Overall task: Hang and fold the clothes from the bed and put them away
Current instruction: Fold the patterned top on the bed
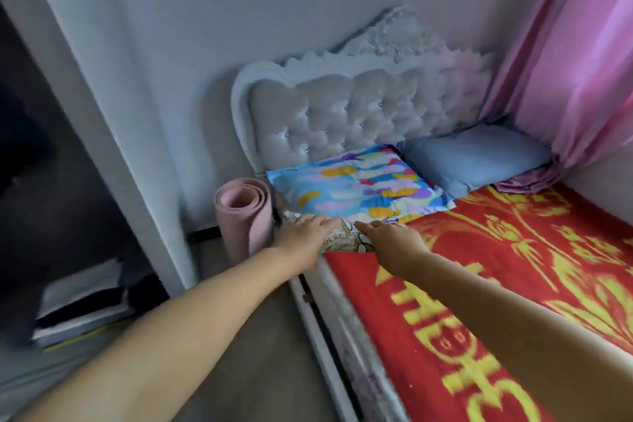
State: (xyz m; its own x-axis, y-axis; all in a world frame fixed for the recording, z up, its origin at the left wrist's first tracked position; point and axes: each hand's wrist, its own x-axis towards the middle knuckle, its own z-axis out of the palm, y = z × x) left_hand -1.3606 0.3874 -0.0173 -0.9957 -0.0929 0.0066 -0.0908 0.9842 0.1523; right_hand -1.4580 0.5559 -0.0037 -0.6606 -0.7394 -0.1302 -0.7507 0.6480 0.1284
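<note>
Printed cloth [342, 239] mostly covered by left hand [305, 236] and right hand [394, 243], wardrobe interior [41, 154] dark and blurred, red bedspread [479, 284] cut by right edge

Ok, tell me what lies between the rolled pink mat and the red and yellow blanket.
In the head view, a folded beige printed cloth lies between the rolled pink mat and the red and yellow blanket, under both hands.

We see two bare forearms reaching in from the lower edge, with no sleeves showing on either. Our left hand [305, 233] and right hand [394, 240] wear no gloves, rings, watch or bracelet that we can make out.
</note>
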